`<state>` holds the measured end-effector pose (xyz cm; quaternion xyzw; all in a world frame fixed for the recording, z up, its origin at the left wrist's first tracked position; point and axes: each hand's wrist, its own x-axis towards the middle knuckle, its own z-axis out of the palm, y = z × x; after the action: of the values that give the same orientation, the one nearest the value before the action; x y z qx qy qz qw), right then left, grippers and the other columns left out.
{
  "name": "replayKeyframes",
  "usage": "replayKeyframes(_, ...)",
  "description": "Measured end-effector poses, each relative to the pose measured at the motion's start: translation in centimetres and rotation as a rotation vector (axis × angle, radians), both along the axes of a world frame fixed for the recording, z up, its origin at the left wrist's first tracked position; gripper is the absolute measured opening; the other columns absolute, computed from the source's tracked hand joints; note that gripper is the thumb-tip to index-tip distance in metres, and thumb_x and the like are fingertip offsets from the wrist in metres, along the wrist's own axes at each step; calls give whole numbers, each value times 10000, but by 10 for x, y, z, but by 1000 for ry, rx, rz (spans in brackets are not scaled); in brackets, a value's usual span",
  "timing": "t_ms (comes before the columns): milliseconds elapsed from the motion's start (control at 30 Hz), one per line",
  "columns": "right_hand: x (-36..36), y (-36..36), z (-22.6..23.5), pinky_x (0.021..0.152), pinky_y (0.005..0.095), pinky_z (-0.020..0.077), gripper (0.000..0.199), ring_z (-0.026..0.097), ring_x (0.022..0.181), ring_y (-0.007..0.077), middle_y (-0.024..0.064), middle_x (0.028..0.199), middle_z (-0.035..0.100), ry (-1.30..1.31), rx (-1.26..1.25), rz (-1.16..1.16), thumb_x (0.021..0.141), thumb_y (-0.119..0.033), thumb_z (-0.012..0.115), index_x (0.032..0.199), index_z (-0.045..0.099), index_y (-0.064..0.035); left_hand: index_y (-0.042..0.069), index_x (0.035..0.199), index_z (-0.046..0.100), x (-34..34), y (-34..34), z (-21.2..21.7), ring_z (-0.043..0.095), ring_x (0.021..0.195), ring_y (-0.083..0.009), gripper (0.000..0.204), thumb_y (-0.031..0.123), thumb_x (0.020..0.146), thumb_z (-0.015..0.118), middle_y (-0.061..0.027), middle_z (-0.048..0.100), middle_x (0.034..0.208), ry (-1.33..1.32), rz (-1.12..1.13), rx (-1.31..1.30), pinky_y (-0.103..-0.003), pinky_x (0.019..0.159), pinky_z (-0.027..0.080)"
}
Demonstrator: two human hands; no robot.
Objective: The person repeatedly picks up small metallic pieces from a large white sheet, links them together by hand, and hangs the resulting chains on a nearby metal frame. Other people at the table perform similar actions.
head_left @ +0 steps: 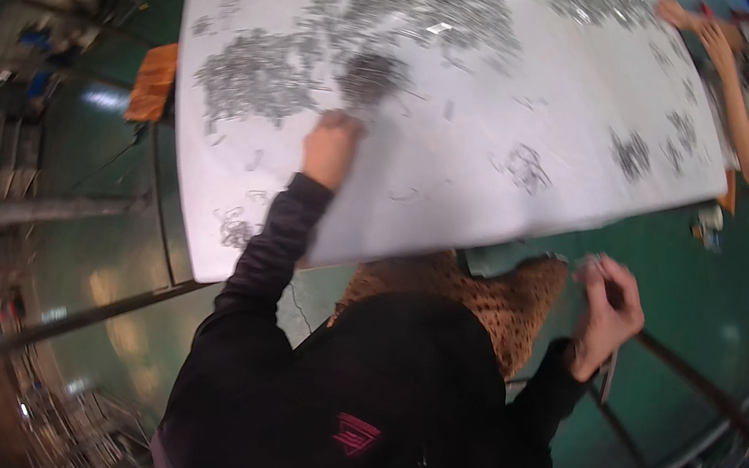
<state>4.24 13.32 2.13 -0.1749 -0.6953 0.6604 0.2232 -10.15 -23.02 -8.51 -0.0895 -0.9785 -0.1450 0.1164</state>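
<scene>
A big white table (459, 189) tilts across the view, strewn with heaps of small grey metal pieces (258, 76). My left hand (331, 145) reaches out onto the tabletop beside a dense pile (371, 77), fingers curled against the surface; whether it grips any pieces is unclear. My right hand (607, 312) is off the table's near edge, at my right side, fingers bent around a thin rod-like thing (610, 376) that hangs below it. Both arms wear black sleeves.
Another person's bare arm (735, 89) lies at the table's far right corner. Orange cloth (153, 80) hangs at the left edge. A spotted brown fabric (509, 303) sits under the table's near edge. Green floor and metal bars (91, 313) surround the table.
</scene>
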Motion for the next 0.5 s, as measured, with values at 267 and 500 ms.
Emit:
replayKeyframes(267,1,-5,-5,643,218,511,159,634,686,118,69,803,667,-4,-140,58,775,132,647,908,692,57,20,964,588,40,119,53,649,712,-162,77,45,892,603,-109,651,834,-331,-312,737,-300,618,526)
replayKeyframes(500,7,-16,-13,642,202,497,157,625,693,90,40,797,663,-17,-177,45,782,109,653,911,701,35,24,988,549,75,204,100,586,840,-91,73,70,938,578,-32,606,925,-883,-623,1385,-241,765,472)
